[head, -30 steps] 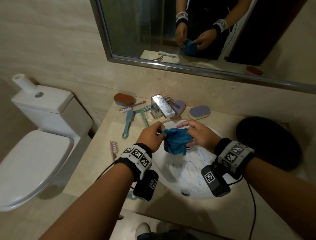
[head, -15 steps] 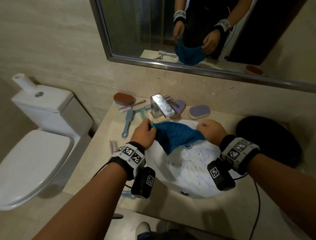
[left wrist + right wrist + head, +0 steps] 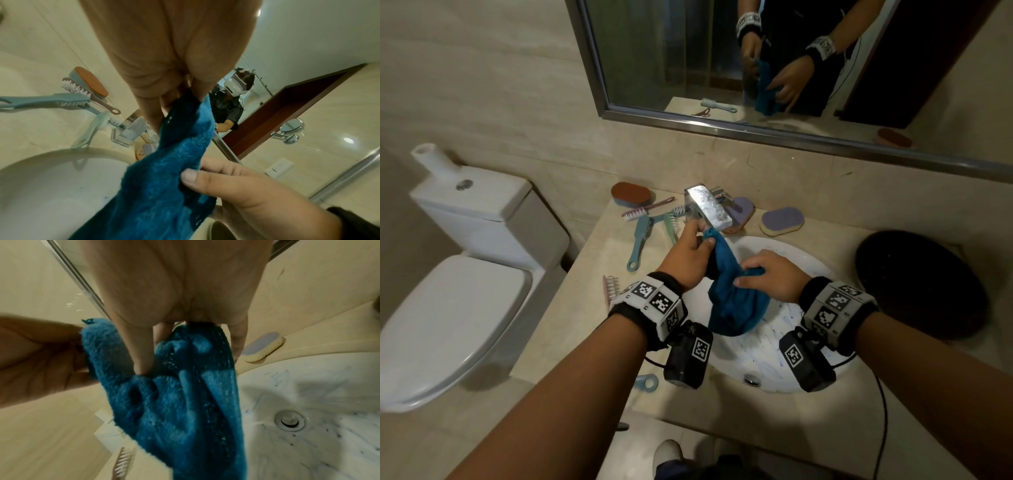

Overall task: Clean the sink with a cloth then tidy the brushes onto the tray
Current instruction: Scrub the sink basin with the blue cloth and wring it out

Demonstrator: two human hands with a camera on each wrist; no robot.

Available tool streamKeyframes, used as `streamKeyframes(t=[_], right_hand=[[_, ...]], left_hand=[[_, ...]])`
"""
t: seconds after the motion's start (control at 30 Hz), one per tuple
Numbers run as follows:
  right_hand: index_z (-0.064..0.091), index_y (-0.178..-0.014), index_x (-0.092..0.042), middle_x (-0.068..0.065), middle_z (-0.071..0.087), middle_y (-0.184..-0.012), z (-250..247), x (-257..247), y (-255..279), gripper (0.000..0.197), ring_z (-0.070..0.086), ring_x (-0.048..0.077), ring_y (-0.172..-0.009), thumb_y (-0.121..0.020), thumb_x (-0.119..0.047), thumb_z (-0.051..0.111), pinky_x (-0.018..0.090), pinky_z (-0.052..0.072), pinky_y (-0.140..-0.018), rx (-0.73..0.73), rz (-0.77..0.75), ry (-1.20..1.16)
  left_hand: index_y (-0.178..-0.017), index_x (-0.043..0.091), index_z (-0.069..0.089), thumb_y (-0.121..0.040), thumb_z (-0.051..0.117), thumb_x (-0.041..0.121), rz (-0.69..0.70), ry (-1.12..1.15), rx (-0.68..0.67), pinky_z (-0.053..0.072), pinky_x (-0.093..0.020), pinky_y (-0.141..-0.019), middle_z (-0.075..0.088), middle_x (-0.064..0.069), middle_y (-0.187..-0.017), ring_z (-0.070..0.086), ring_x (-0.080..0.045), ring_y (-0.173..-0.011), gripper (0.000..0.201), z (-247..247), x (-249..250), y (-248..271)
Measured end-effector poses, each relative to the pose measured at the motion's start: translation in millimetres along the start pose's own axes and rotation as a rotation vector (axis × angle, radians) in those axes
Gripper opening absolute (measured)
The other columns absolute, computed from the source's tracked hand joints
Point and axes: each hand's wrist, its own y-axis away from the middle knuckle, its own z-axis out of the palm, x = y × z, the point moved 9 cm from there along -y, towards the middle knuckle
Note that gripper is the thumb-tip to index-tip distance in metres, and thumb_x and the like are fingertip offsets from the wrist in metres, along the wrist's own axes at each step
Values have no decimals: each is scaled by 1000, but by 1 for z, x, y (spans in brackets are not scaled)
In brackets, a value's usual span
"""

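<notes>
**Over the sink, both your hands on the cloth**

Above the white sink [image 3: 822,270], whose bowl is streaked with blue marks, you hold the blue cloth [image 3: 732,301] in the air. Your left hand [image 3: 688,260] pinches its upper corner between thumb and fingers, just below the chrome tap [image 3: 709,209]. Your right hand [image 3: 770,277] grips the cloth lower down, thumb on the near side and fingers curled round the far side. The rest of the cloth hangs bunched toward the bowl; whether its lowest edge touches the basin cannot be told.

On the counter [image 3: 585,308] left of the tap lie the brushes: a blue long-handled brush [image 3: 640,243], a green brush [image 3: 671,226] beside it, a thin pink-handled brush [image 3: 647,209] behind them, and a pink brush [image 3: 610,287] near the counter's left edge. A brown-topped oval brush [image 3: 631,193] sits by the wall. A purple-and-yellow sponge [image 3: 782,221] lies right of the tap. The dark round tray [image 3: 921,284] sits to the right of the sink, well apart from the brushes.
</notes>
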Motion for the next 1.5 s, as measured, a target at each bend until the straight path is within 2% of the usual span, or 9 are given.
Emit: streamKeyframes(t=[0.13,0.27,0.4,0.53,0.7,1.0,1.17,1.3,1.5], right_hand=[[70,-89,-19,7,58,-115,-10,5,-1,8,50,19,-113,-84,-25,67,37,35,-105,104,-4,25],[65,-79,-10,3,62,-79,-15,-2,4,19,60,9,-76,-93,-13,53,26,47,-78,92,17,-259],[56,-104,3,13,63,-93,-16,-4,1,26,61,24,-87,-99,-19,43,28,52,-76,113,84,-409],[54,-104,-10,0,62,-84,-16,-11,0,16,60,10,-74,-99,-19,41,11,48,-50,150,87,-587],[54,-82,-16,3,62,-80,-20,-9,-5,15,61,13,-74,-96,-19,49,18,54,-62,179,69,-627],[58,-116,-25,-6,62,-96,-32,-11,0,43,62,14,-87,-78,-12,73,23,53,-75,74,-38,-428],[72,-84,-17,-5,65,-77,-25,-17,-1,12,60,10,-73,-76,-23,76,26,48,-71,-20,-42,-131],[71,-91,-4,0,57,-104,-27,-13,-6,21,53,13,-99,-82,-23,70,26,38,-87,60,-33,-26],[61,-87,-12,5,64,-85,-17,2,-2,5,59,18,-81,-89,-17,61,28,48,-74,91,113,-497]], left_hand=[[-105,19,37,-97,42,11,-34,-209,150,53,-43,-83,62,-10,-96,60,-27,-87,12,-24,-10,3],[-127,20,41,-96,48,17,-113,-382,146,45,-33,-95,55,-7,-129,56,-25,-112,32,-30,-27,7],[-135,22,44,-92,56,27,-84,-368,-134,31,-23,-100,43,0,-143,42,-20,-131,44,3,-31,7],[-135,25,41,-71,73,37,-56,-273,-272,34,-28,-107,50,3,-136,46,-14,-126,73,26,-32,7],[-98,19,54,-83,66,8,21,-270,-53,52,-38,-90,65,-12,-102,63,-25,-91,22,7,-23,-1],[-96,22,58,-92,54,19,43,-377,26,45,-28,-80,63,-2,-96,58,-18,-91,6,-15,-21,-1],[-92,15,56,-98,45,19,27,-252,-96,40,-9,-67,57,4,-82,53,-7,-76,14,-3,-14,3],[-103,17,53,-98,44,26,-29,-238,-56,44,-27,-78,60,-1,-88,56,-18,-89,13,-3,-24,2],[-133,20,47,-87,65,21,11,-284,-87,36,-22,-97,49,-2,-134,46,-14,-120,49,-1,-28,9]])
